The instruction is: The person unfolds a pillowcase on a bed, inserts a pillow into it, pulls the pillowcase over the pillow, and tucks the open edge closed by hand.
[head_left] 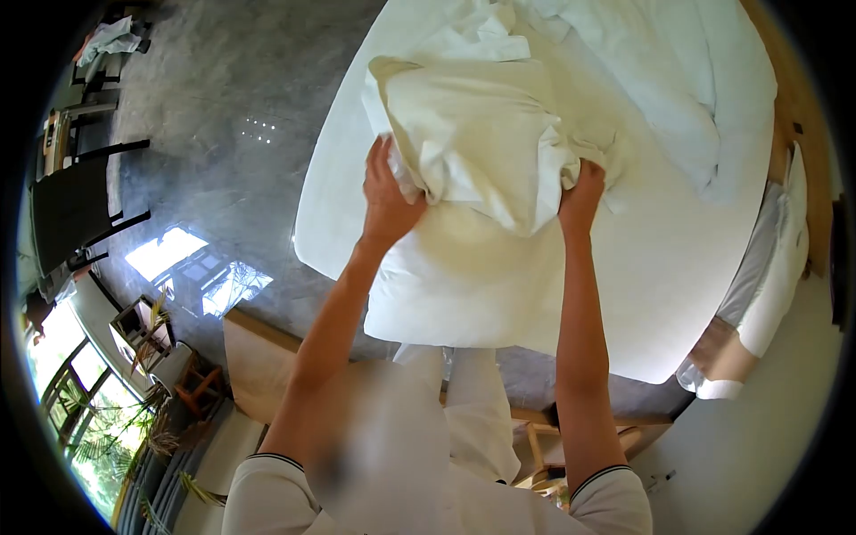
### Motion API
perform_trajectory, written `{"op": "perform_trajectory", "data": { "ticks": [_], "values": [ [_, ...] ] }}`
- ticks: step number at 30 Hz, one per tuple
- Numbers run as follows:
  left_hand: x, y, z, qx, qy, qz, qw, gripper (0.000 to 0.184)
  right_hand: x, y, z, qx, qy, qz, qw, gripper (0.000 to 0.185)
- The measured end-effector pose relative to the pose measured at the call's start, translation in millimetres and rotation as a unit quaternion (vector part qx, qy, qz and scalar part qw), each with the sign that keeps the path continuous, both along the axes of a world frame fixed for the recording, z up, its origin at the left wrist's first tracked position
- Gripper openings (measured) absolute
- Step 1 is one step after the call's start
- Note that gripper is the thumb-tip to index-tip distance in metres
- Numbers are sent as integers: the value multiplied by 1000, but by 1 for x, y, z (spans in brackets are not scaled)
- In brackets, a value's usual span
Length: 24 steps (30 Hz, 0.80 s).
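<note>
A white pillowcase (473, 107), wrinkled and partly bunched, is spread over the far part of a plump white pillow (437, 303). How far the pillow reaches inside the cloth is hidden. On the left, my left hand (390, 198) grips the pillowcase's near edge, fingers curled round the fabric and thumb pointing inward. My right hand (582, 198) is closed on a gathered fold at the opposite side, its fingertips partly covered by cloth. Both hands are at about the same height above the bed (669, 276), whose white sheet lies under the pillow.
A rumpled white duvet (660, 80) lies at the bed's far right. Against the right wall are more white pillows (776, 276). A dark chair (71, 205) stands on the grey floor (232, 80) to the left, with plants and a window at lower left.
</note>
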<state>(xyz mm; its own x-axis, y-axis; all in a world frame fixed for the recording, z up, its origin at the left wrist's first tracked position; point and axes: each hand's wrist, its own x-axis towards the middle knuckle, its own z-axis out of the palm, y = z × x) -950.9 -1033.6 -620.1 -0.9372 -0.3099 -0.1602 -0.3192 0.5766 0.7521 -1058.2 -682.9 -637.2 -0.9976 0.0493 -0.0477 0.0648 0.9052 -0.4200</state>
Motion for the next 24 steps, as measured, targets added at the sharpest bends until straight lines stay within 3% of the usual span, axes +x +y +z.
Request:
{"op": "perform_trajectory", "data": {
  "ticks": [2,4,5,6,8,9,10,11,13,14,15,16,17,18,19,20,21,22,24],
  "values": [
    [-12,19,43,-100,102,-180,973,112,-5,-7,17,-49,31,-3,998,80],
    [-15,40,62,-127,86,-318,936,117,-5,-26,33,-246,116,42,961,75],
    [-13,51,51,-119,98,-286,946,123,-1,-15,15,-276,84,90,953,74],
    [-16,56,49,-117,100,-287,945,123,-1,-12,17,-275,-51,71,958,68],
    [-26,59,44,-195,3,-221,956,120,-7,-6,2,-260,-105,81,957,58],
    [-35,59,55,-194,-1,-215,957,91,-8,-6,7,-260,-104,80,957,58],
    [-37,57,50,-193,-4,-217,957,91,-7,-9,21,-173,-42,125,976,50],
    [-40,55,42,-192,48,-227,953,77,-7,-14,34,-84,21,171,981,42],
    [-43,50,56,-157,148,-248,945,50,-4,-18,48,-102,57,195,974,39],
    [-41,46,55,-157,149,-248,944,50,-6,-18,52,-117,96,217,964,36],
    [-36,38,52,-67,116,-229,964,50,-7,-13,53,-167,-6,203,965,43],
    [-29,30,49,24,80,-206,975,50,-6,-7,49,-167,-7,203,965,43],
    [-21,26,45,45,127,-132,982,59,-4,-1,43,-209,-70,160,962,50],
    [-20,16,58,146,65,-75,984,59,-2,2,39,-250,-133,117,952,57],
    [-20,4,70,135,-17,-70,988,59,-4,-1,44,-252,-133,120,951,57],
    [-18,-7,77,125,-100,-66,985,59,-5,-4,51,-171,-163,193,952,64],
    [-13,-14,63,81,-92,-104,987,52,-8,-9,60,-87,-190,264,942,70],
    [-11,-9,59,80,-92,-102,987,52,-12,-16,72,-88,-190,266,941,70],
    [-9,1,53,-128,13,-218,967,49,-19,-26,88,-110,-323,261,903,75]
  ]
}}
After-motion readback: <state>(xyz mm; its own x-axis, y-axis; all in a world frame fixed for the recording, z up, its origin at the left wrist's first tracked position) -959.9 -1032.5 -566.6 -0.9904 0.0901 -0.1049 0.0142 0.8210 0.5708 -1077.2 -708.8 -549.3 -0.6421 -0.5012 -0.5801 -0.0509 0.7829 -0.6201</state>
